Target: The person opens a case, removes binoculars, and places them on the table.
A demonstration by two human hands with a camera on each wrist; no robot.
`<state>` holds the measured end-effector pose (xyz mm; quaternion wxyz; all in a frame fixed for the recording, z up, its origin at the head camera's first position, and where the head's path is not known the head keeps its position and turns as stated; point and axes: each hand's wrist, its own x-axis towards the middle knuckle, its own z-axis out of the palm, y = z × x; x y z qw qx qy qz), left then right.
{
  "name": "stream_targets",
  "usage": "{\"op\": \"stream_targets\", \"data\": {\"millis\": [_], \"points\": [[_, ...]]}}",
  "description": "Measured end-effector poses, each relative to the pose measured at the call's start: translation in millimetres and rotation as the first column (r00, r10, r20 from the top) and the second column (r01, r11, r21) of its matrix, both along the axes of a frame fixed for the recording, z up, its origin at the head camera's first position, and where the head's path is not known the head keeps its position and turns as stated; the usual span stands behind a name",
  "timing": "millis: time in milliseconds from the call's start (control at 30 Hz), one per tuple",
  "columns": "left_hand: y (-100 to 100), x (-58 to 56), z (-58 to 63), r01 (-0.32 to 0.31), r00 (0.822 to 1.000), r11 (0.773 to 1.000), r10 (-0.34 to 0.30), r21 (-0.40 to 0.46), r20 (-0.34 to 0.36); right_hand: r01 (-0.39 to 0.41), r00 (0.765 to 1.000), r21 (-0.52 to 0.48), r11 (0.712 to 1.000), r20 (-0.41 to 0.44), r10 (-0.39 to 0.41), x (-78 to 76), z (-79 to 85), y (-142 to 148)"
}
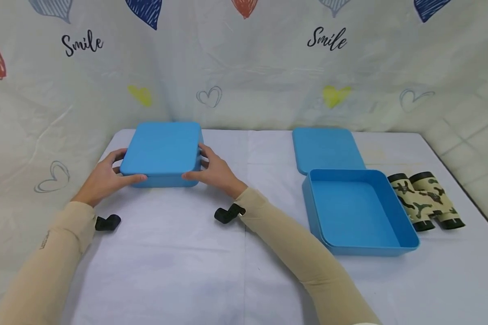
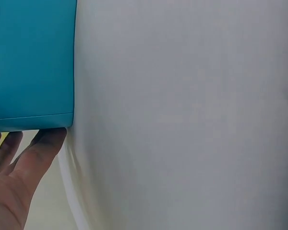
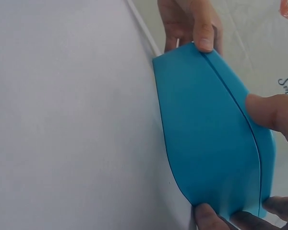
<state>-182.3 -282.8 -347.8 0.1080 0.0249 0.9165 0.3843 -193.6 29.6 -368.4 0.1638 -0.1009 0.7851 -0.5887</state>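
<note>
A printed backdrop sheet (image 1: 260, 54), marked "Smile", spans the top of the frame. Below it, a table covered in white cloth (image 1: 179, 262) fills the centre and bottom. An uncovered blue rectangular box (image 1: 355, 212) stands at right of centre, its interior facing up. A lidded blue box (image 1: 164, 151) is located at left of centre; the right wrist view shows the lid seam along its side. A detached blue lid (image 1: 328, 149) lies directly behind the uncovered box. Camouflage binoculars (image 1: 427, 201) lie at the right, just beside that box. The left hand (image 1: 105, 178) is clamped on the lidded box's left end, thumb at the near edge. The right hand (image 1: 217, 171) is clamped on its right end, thumb at the near corner.
</note>
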Motion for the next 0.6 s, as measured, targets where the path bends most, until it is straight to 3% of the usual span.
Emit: {"op": "stream_targets", "data": {"millis": [600], "points": [[11.6, 16.4, -1.8, 0.046, 0.999, 0.998, -0.046, 0.04, -0.002, 0.011, 1.0, 0.017, 1.0, -0.018, -0.011, 25.9, -3.0, 18.7]]}}
